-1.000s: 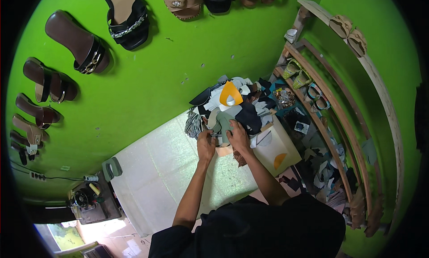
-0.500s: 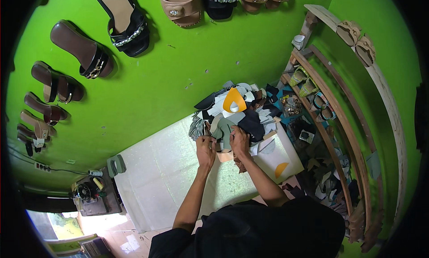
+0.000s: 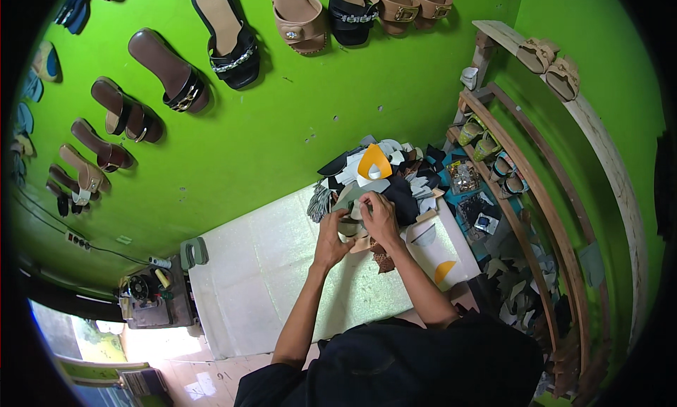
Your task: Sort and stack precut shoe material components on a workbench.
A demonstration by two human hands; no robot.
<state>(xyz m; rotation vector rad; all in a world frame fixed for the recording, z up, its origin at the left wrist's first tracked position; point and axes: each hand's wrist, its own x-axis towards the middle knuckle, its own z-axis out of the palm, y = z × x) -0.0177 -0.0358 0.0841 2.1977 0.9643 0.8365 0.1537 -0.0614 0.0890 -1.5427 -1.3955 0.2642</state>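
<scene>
My left hand [image 3: 331, 243] is curled at the near edge of a scrap pile, its fingers on a grey-green cut piece [image 3: 355, 193] and its thumb apart lower down. The fingers of my right hand [image 3: 381, 219] pinch the same piece from the right. My fingers partly hide it, so its full outline does not show. Behind the hands, the pile holds black, white and grey scraps with an orange cut piece [image 3: 373, 162] on top. Striped grey strips [image 3: 321, 202] lie left of my hands. A brown patterned scrap [image 3: 383, 260] sits below my right wrist.
The pile rests on a white-covered table [image 3: 261, 294] against a green wall. A wooden rack [image 3: 525, 185] with sandals stands at the right. Sandals [image 3: 168, 70] hang along the wall. Green-grey sole shapes [image 3: 194, 253] lie at the table's left end, near a small machine [image 3: 144, 291].
The view has shifted, so the wall sandals appear farther right. My hands have come closer together on the grey-green piece, and my left thumb has spread downward.
</scene>
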